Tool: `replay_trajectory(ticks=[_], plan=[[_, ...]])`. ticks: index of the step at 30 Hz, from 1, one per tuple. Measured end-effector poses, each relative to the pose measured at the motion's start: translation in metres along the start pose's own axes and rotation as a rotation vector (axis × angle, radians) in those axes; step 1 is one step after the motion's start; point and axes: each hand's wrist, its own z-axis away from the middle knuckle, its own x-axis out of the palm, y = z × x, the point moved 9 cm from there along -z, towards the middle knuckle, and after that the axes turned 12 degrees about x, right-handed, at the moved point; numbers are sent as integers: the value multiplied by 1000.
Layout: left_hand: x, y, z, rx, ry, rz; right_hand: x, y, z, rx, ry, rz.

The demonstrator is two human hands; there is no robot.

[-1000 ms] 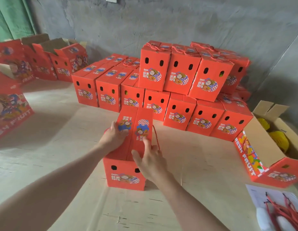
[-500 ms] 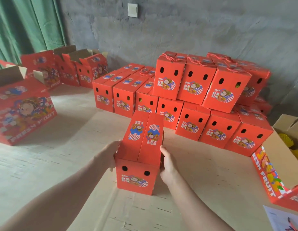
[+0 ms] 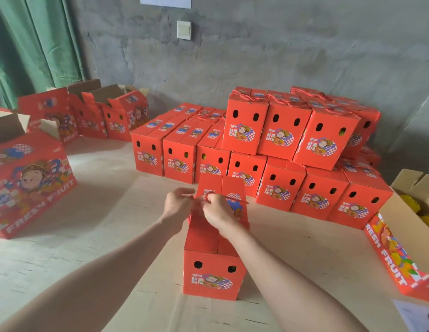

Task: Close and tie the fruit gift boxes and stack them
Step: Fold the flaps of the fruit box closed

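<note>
Gift box [image 3: 212,271] stands closed at six o'clock of the stack [image 3: 280,130], my left hand [image 3: 177,204] and right hand [image 3: 217,212] both pinching its red cord [image 3: 235,200] over the top; I judge a slack knot could slip, letting it spring open when stacked.

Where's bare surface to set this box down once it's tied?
Widest free patch: wooden surface left of the near box, bordered by the big open box and the single-layer row. Narrower strip between the near box and the open carton at right. Crowded along the back wall: the two-layer stack.
</note>
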Motion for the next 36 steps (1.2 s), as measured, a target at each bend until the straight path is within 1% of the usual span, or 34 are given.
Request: replay_trajectory(ticks=[1, 3, 5, 6, 7, 8, 9, 11, 12, 13, 15, 16, 17, 18, 22, 25, 26, 29, 30, 31, 33, 34, 36], plan=[[4, 21, -10, 86, -46, 53, 4, -2, -2, 28, -47, -115], [13, 77, -25, 315, -161, 40, 6, -11, -3, 69, -102, -324], [27, 120, -36, 505, -317, -98, -3, -29, -5, 48, -61, -417], [33, 131, -41, 571, -378, -210, -10, -40, -7, 26, -23, -473], [34, 134, -47, 605, -400, -289, -20, -49, -9, 12, 33, -540], [30, 133, -51, 609, -383, -291, -29, -59, -10, -9, 90, -581], [21, 129, -54, 606, -327, -234, -35, -69, -12, -39, 131, -601], [-8, 109, -53, 614, -144, -144, -36, -91, -13, -100, 160, -592], [-17, 91, -51, 589, -124, -136, -34, -99, -14, -116, 172, -581], [-21, 67, -48, 530, -177, -137, -33, -106, -17, -121, 197, -570], [-21, 21, -35, 400, -392, -210, -33, -118, -24, -127, 248, -551], [-25, 7, -31, 371, -484, -248, -32, -127, -27, -135, 256, -539], [-31, 1, -32, 356, -537, -257, -31, -138, -29, -152, 258, -533], [-40, 4, -40, 351, -551, -248, -30, -149, -31, -171, 262, -529], [-69, 48, -80, 443, -515, -257, -38, -203, -32, -274, 342, -569], [-93, 90, -111, 499, -438, -239, -50, -256, -34, -373, 392, -541], [-98, 102, -121, 510, -438, -205, -54, -273, -35, -401, 413, -530], [-103, 125, -134, 523, -571, 22, -73, -314, -44, -456, 497, -515], [-104, 130, -133, 575, -596, 23, -81, -324, -48, -472, 521, -516], [-106, 137, -131, 673, -568, -27, -88, -334, -53, -493, 533, -519], [-114, 151, -134, 865, -399, -96, -96, -351, -66, -532, 528, -524], [-115, 157, -140, 902, -328, -112, -99, -359, -73, -549, 521, -523], [-110, 169, -157, 893, -287, -146, -106, -373, -85, -588, 513, -524]])
